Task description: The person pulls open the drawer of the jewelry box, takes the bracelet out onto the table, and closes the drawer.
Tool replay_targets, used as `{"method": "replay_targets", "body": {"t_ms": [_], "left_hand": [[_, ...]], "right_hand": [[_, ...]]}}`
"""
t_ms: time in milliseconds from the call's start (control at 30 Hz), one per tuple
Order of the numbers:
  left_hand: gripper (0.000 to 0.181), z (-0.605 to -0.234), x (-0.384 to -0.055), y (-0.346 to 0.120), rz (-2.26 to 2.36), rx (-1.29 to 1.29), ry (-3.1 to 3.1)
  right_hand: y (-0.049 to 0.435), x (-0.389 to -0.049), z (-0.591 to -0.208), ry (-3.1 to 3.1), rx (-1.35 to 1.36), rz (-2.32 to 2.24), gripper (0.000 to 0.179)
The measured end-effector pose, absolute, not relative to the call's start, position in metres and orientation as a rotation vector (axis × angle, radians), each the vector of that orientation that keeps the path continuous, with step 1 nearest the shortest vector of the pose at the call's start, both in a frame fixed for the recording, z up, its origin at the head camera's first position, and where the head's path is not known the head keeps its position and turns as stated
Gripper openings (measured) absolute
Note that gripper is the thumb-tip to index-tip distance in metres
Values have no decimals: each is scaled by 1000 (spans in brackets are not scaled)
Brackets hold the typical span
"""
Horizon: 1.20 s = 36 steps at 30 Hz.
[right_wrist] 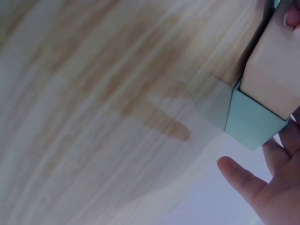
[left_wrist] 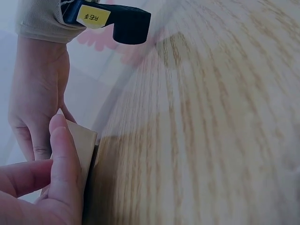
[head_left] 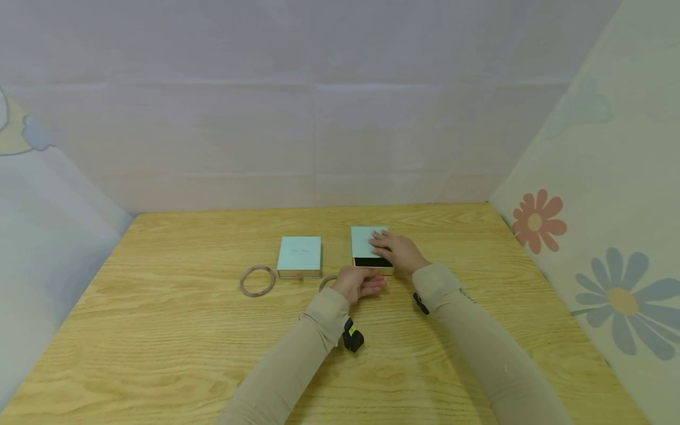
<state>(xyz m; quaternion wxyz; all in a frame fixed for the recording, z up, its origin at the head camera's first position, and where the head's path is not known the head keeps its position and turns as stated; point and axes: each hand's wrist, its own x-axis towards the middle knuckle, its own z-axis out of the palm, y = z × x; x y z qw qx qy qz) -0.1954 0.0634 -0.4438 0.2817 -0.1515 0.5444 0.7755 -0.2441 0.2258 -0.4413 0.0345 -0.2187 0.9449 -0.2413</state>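
A pale mint jewellery box point(head_left: 363, 241) stands right of the table's middle, its peach drawer point(right_wrist: 274, 79) partly out and a dark interior showing. My right hand point(head_left: 401, 251) rests its fingers on the lid, the thumb point(right_wrist: 241, 180) held apart from the sleeve. At the drawer's front, my left hand point(head_left: 358, 284) brings thumb and finger point(left_wrist: 64, 154) together against it; the pinched part is hidden. A second mint box point(head_left: 300, 254), closed with a small pull tab, stands to the left. One bangle point(head_left: 242, 283) lies left of it; another bangle point(head_left: 325, 280) is partly behind my left hand.
The wooden table point(head_left: 186, 330) runs back to a pale cloth wall point(head_left: 239, 141). A flower-printed side panel point(head_left: 600, 236) borders the right edge, and another pale panel point(head_left: 53, 236) the left. Black wrist cameras point(head_left: 352, 336) hang below both cuffs.
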Motion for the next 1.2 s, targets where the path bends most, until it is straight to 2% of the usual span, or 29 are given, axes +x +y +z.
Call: {"method": "replay_targets", "body": {"t_ms": [1200], "left_hand": [[24, -445, -214, 65, 2046, -424, 1532]], "right_hand": [[224, -243, -441, 2900, -661, -733, 41]]}}
